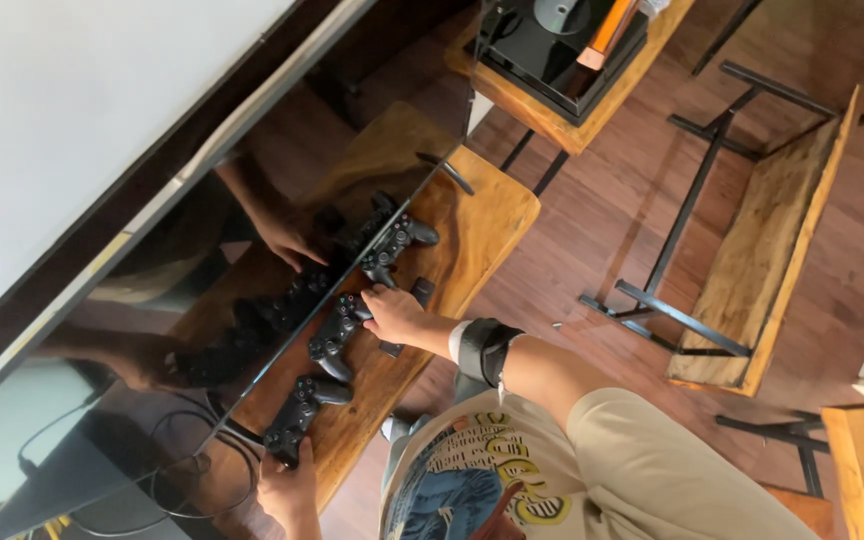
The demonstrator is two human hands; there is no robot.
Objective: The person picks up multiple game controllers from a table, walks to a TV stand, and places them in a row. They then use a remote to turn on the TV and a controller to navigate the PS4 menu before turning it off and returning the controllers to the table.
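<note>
middle black gamepad point(335, 333) under right-hand fingers | near black gamepad point(299, 408) at left hand | both flat on bench

Reddish wooden floor point(612, 200), tipped wooden bench point(772, 250) nearby

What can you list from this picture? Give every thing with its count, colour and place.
game controllers: three, black, in a row on the near wooden table beside the screen
near wooden table: one, brown, in front of the screen
screen: one, large, dark, at left, mirroring the controllers
cables: several, black, bottom left
console: one, black, on the second wooden table at top
bench: one, wood with black metal frame, tipped on its side at right
floor: reddish-brown boards
wristband: one, grey and black, on the right wrist
left hand: touching the nearest controller
right hand: on the middle controller
</note>
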